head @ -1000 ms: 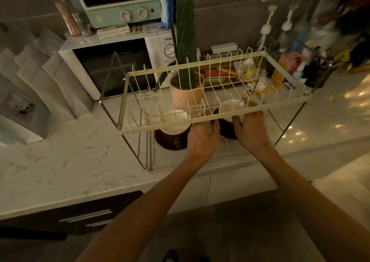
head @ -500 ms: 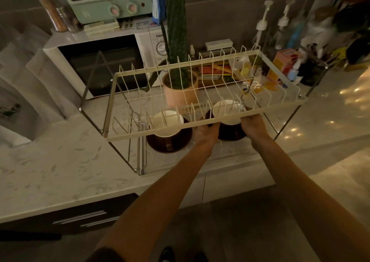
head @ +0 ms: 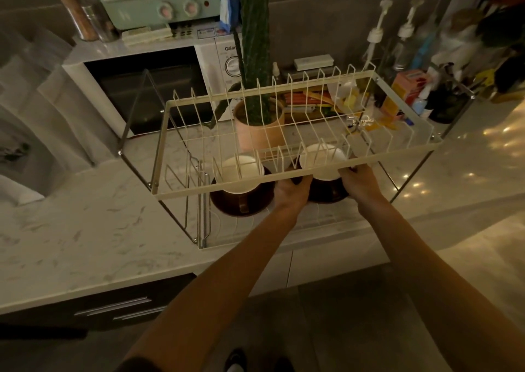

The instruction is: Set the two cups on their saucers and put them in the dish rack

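We reach under upper tier of dish rack (head: 295, 185) on marble counter (head: 85, 229). Our left hand (head: 292, 192) and right hand (head: 359, 179) grip opposite edges of dark saucer (head: 326, 192) carrying white cup (head: 322, 160); fingers curled around rim, fingertips partly hidden by rack rail. Whether saucer rests on lower tier, we cannot tell. Second cup (head: 241, 175) sits on second saucer (head: 241, 201) on lower tier, just left of our left hand. Potted cactus (head: 257, 67) behind rack.
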Tool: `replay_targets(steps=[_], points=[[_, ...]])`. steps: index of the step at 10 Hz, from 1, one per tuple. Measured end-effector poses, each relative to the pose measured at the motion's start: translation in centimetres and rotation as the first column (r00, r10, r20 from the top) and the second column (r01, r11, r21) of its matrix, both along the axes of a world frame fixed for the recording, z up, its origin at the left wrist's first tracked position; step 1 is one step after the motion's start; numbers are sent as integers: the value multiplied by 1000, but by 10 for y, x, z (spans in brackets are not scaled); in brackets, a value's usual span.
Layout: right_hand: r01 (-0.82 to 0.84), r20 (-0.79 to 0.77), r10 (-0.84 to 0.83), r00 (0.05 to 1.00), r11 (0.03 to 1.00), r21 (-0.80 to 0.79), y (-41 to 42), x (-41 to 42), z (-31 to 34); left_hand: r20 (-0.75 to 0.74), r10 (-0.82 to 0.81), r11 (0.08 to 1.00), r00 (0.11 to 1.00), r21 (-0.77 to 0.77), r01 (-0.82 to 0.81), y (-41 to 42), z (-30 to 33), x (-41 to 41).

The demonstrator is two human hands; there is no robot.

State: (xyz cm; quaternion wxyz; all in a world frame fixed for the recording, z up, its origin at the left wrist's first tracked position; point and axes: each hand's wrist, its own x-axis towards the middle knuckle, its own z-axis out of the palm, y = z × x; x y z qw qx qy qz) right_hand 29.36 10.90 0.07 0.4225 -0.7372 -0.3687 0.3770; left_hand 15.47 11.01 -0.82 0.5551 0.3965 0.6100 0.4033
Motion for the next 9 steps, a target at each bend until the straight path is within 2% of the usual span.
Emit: replay_targets(steps=[2,3,5,6,7,8,9], points=[[-1,8,1,1000,1000,-13,-2,-1,4,-23,-43,999,999,11,43,-1,2,0],[-33,52,32,998,999,26,-6,-4,5,-125,-121,992,985,11,123,-4,6,-5],[-96,304,52,951,987,132,-17,-10,12,-256,-204,971,945,73,229,-18,16,-24],[-171,460,82,884,973,156,-25,-20,23,-296,-259,949,919,99,299,-28,20,-39],[-270,626,98,774,945,185,-37,-35,29,-345,-316,923,884,103,370,-41,30,-53],[-344,728,97,679,918,199,-51,-53,33,-458,-355,883,815,122,453,-53,34,-73],[-456,762,148,630,865,209,-61,-72,32,-548,-406,839,731,94,536,-67,40,-95]])
